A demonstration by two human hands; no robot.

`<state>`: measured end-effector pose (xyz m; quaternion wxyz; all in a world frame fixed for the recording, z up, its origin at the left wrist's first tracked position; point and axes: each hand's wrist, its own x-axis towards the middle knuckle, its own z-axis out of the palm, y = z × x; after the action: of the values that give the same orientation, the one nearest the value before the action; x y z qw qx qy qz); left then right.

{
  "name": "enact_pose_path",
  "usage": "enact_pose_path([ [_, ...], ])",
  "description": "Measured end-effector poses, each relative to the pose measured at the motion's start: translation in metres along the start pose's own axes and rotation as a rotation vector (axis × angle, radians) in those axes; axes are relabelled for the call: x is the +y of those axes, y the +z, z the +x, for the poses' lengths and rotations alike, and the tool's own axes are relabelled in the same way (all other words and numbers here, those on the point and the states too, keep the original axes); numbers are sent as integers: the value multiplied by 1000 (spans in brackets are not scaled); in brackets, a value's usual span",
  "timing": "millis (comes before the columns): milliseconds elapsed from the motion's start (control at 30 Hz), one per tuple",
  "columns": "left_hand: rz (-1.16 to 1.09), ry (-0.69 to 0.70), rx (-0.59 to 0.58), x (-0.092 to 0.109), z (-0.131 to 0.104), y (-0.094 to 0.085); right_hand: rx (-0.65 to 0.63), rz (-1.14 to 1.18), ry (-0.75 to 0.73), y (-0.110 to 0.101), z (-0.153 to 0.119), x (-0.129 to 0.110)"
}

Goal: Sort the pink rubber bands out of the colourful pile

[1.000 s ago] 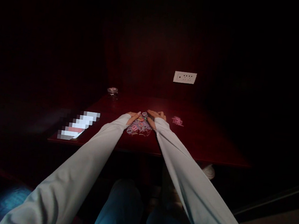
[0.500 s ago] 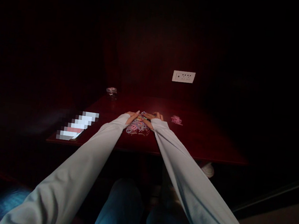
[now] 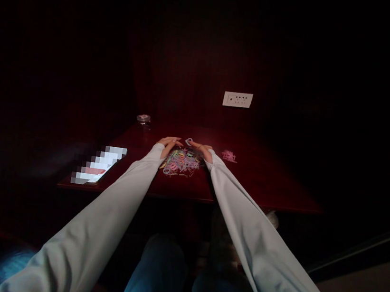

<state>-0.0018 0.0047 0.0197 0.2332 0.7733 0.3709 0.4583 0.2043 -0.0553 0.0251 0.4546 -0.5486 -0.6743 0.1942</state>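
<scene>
Over the left side of a pile of coloured rubber bands (image 3: 181, 162), my left hand (image 3: 170, 143) reaches with its fingers stretched out and nothing visible in them. My right hand (image 3: 201, 149) is at the pile's right upper edge, its fingers pointing left. At its fingertips is a light blue rubber band (image 3: 189, 141), raised at the far edge of the pile. Part of the grip is too small to make out. The hands are apart, with a narrow gap between their fingertips. A small separate heap of pink rubber bands (image 3: 229, 156) lies right of my right hand.
The dark red table (image 3: 268, 189) ends at a front edge above my knees. A lit phone (image 3: 100, 167), partly pixelated, lies at the left. A clear lidded jar (image 3: 143, 121) stands at the back left. A white wall socket (image 3: 237, 99) is behind the table.
My hands have drawn apart from the middle of the pile, exposing more of the bands, which look more spread out. A light blue band now shows at my right fingertips.
</scene>
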Motion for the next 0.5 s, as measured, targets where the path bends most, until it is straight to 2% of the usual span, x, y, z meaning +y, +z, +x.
enact_pose_path([
  [100, -31, -3, 28, 1, -3, 1, -157, 340, 17, -3, -5, -8],
  [167, -16, -36, 39, 2, -5, 1, -196, 478, -3, -4, -9, -14],
  [333, 145, -26, 15, 9, -8, -1, -262, 596, 39, -2, -13, -21],
  [500, 192, 11, -3, 10, -6, -3, -287, 689, 95, 3, -10, -17],
])
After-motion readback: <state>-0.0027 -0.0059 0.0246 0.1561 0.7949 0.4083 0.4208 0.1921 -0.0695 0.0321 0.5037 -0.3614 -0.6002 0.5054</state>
